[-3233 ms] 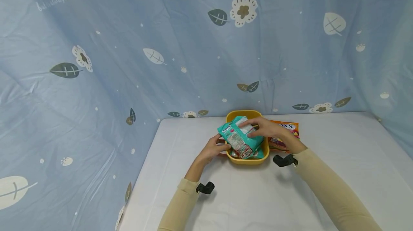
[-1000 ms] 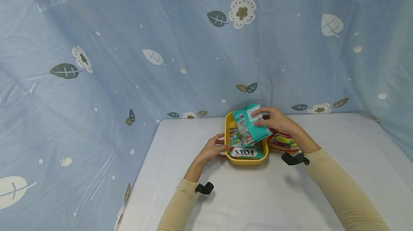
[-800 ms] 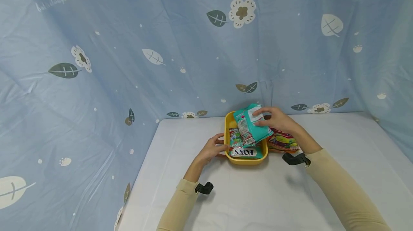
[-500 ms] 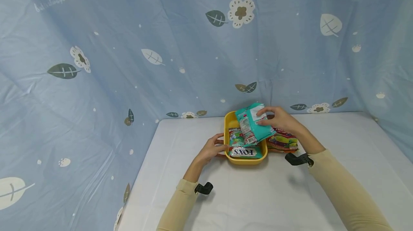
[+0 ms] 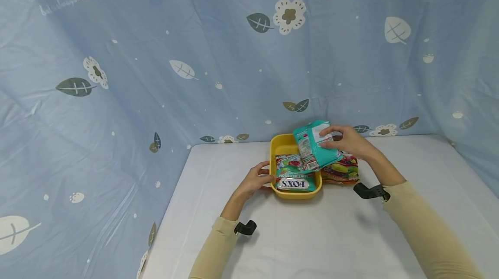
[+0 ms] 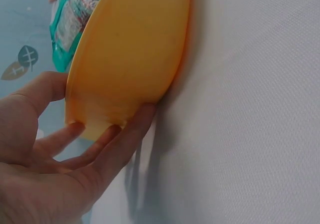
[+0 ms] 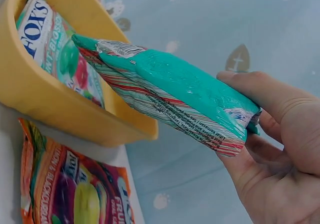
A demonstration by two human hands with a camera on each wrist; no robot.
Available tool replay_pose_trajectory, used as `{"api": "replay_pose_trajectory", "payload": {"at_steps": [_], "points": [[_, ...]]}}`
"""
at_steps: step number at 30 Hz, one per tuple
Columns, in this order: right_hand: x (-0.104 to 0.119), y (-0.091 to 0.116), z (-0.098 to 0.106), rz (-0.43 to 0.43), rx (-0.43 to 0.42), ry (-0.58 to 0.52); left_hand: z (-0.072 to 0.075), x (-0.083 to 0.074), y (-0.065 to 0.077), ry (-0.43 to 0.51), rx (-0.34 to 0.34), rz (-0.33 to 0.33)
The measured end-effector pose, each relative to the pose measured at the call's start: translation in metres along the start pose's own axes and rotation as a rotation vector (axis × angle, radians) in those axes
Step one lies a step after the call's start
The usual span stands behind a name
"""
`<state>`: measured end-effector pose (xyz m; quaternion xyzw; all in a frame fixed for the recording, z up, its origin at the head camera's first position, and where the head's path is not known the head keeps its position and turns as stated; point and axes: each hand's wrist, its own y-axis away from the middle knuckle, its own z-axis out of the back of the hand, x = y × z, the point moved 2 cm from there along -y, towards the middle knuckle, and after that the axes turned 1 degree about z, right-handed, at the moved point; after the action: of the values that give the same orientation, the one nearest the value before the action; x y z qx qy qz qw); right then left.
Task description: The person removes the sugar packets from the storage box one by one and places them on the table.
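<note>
Teal packet [image 5: 316, 147] moved rightward — right fingers [image 7: 255, 85] pinching.

On the mint packet [image 5: 294, 177] in the box [image 5: 296, 195], "FOX'S" and "MINT BLOSSOM" are showing, standing upside down in the head view. The held packet [image 7: 185, 94] is carrying fine print; I'm making out "Lihat kemasan / See the packaging" and "Best before", with a barcode nearby. The orange packet [image 7: 75, 186] is showing "& BLACKCURRA", cut short, and part of "FRUIT". The curtain [image 5: 234, 53] is bearing white script: "flowers and sorrows", "but always beautifu".
</note>
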<state>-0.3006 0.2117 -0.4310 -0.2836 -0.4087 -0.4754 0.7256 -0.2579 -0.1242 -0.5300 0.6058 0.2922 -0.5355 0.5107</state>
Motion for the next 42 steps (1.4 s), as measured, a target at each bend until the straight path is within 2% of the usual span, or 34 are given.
{"api": "replay_pose_trajectory", "payload": {"at_steps": [4, 9, 15, 23, 32, 42], "points": [[-0.002, 0.004, 0.006, -0.003, -0.007, -0.019, 0.001, 0.001, 0.000, 0.002, 0.000, 0.000], [-0.002, 0.010, 0.013, -0.036, -0.032, 0.021, 0.001, 0.002, -0.001, -0.001, 0.004, 0.003], [-0.003, 0.016, 0.019, -0.035, -0.056, 0.024, -0.001, -0.001, 0.002, -0.004, 0.016, -0.012], [-0.010, 0.023, 0.029, -0.050, -0.090, 0.038, -0.001, -0.005, 0.006, -0.012, 0.005, 0.001], [-0.011, 0.032, 0.041, -0.059, -0.114, 0.051, -0.001, -0.003, 0.004, -0.008, 0.000, 0.001], [-0.019, 0.043, 0.054, -0.111, -0.133, 0.075, 0.000, -0.002, 0.003, -0.022, 0.004, 0.006]]}}
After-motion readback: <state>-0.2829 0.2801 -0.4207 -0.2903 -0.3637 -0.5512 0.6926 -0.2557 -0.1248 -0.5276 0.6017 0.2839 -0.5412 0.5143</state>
